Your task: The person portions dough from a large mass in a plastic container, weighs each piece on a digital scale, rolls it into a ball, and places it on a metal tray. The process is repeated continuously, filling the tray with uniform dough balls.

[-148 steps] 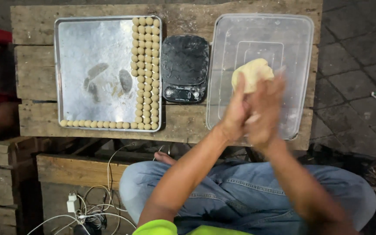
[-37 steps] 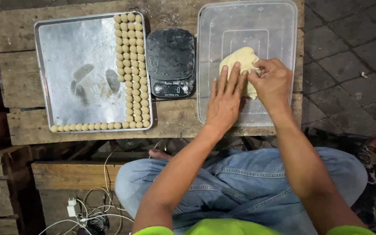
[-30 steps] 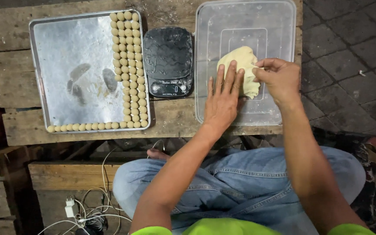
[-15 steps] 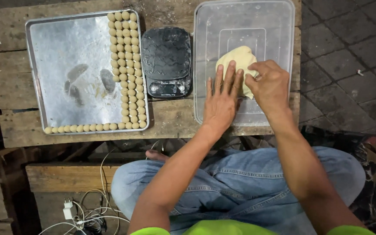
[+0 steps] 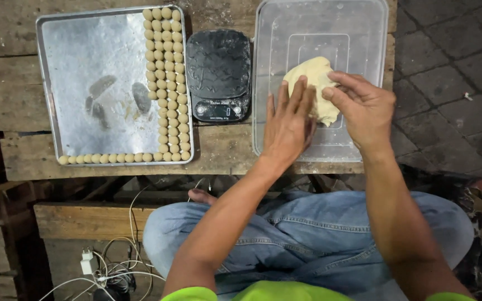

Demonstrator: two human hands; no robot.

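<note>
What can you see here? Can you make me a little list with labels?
place: wooden table
left hand: flat against the dough lump
right hand: fingertips pinching the dough lump
dough sits in: clear plastic tub
middle: black kitchen scale
left side: metal tray with small dough balls in rows along its right and near edges
below: white cables
</note>
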